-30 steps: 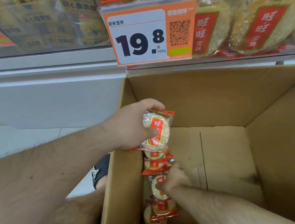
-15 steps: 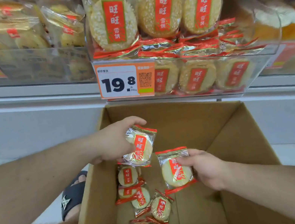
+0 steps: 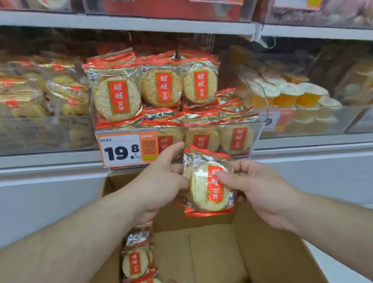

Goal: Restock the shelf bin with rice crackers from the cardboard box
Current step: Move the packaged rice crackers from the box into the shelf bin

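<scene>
Two rice cracker packs [image 3: 207, 187], round crackers in clear wrap with red labels, are held stacked together above the open cardboard box [image 3: 216, 260], just below the shelf bin [image 3: 257, 132]. My left hand [image 3: 163, 183] grips them from the left; my right hand [image 3: 255, 184] pinches the front pack with thumb on its label. The clear bin holds several rows of the same packs, some standing upright on top. Several loose packs [image 3: 145, 280] lie along the box's left wall.
An orange 19.8 price tag [image 3: 129, 150] hangs on the bin's front left. Neighbouring clear bins hold other snacks at left [image 3: 21, 113] and yellow jelly cups [image 3: 294, 94] at right. Another shelf [image 3: 160, 25] runs close above the bin.
Both hands have risen out of the box, each with a pack, and come together below the bin. The view has tilted up towards the shelves.
</scene>
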